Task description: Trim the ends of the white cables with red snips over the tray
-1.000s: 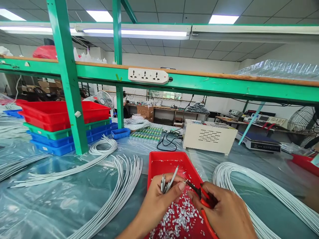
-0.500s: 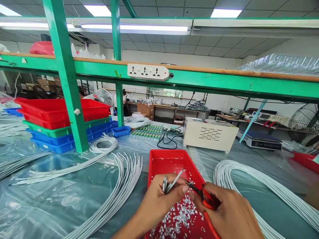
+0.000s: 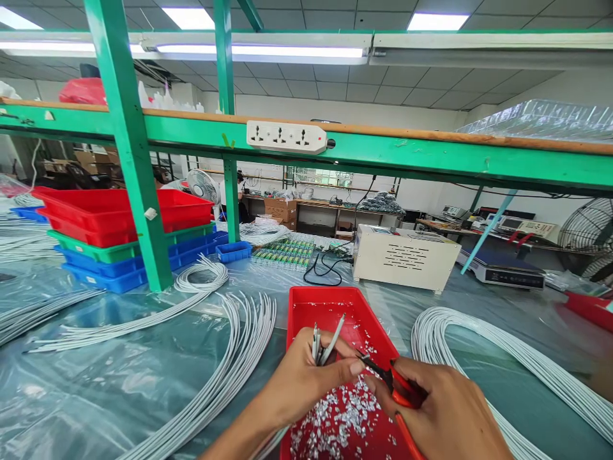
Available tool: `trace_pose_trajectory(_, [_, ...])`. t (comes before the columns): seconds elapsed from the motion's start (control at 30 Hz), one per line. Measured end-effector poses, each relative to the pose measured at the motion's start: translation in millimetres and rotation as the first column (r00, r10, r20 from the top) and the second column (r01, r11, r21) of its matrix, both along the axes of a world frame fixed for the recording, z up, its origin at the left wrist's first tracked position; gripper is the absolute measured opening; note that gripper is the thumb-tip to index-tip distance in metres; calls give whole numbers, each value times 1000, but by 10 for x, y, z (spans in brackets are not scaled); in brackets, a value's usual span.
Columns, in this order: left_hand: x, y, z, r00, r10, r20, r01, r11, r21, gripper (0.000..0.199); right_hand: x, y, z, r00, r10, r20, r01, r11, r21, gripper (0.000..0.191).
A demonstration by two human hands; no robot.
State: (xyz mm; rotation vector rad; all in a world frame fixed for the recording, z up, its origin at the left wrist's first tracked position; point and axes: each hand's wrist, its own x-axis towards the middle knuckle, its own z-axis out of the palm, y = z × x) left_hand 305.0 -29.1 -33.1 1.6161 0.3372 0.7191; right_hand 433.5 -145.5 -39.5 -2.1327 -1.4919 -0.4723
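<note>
Above a red tray [image 3: 323,295], my left hand [image 3: 306,377] is closed around a few white cables [image 3: 331,342] whose ends stick up past the fingers. My right hand [image 3: 440,402] grips cutting pliers [image 3: 405,390] with red-orange handles and dark jaws. The jaws' tip meets the left thumb and forefinger; whatever lies between them is too small to make out. Silvery foil scraps [image 3: 340,415] are scattered over the tray's floor, thickest below the hands.
Bundles of white cable lie left [image 3: 239,370] and right [image 3: 507,358] of the tray. Behind it stands a cream metal box [image 3: 407,259]. Stacked trays [image 3: 115,217] and a green post [image 3: 129,147] stand at left; a scale [image 3: 500,271] is at right.
The upright cable ends in my left hand have shifted slightly left and tilt more upright. Both hands stay together at the pliers' tip. The view has moved a little.
</note>
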Motion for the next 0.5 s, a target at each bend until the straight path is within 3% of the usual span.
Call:
trace_pose_trajectory(0.13, [20,-52,-27,995,95,11,-95,995,19,16,-14,6,-9,999,-12,-41,11,1000,-16,42])
trace_pose_trajectory(0.2, [16,-95,-36,983,182,27,-184,974,134,13,-26,7,-25,997,-30,-64,29,999,-21,43])
trace_pose_trajectory(0.3, [-2,-143,-50,949,298,101,-313,856,412,14,-42,10,-52,994,-52,-100,50,998,-22,45])
trace_pose_trajectory(0.37, [-11,-157,-56,944,308,121,-325,795,512,17,-51,12,-59,992,-74,-101,72,997,-21,47])
trace_pose_trajectory(0.5, [-11,-159,-51,962,267,58,-263,850,457,17,-55,8,-34,990,-130,-46,130,991,-6,49])
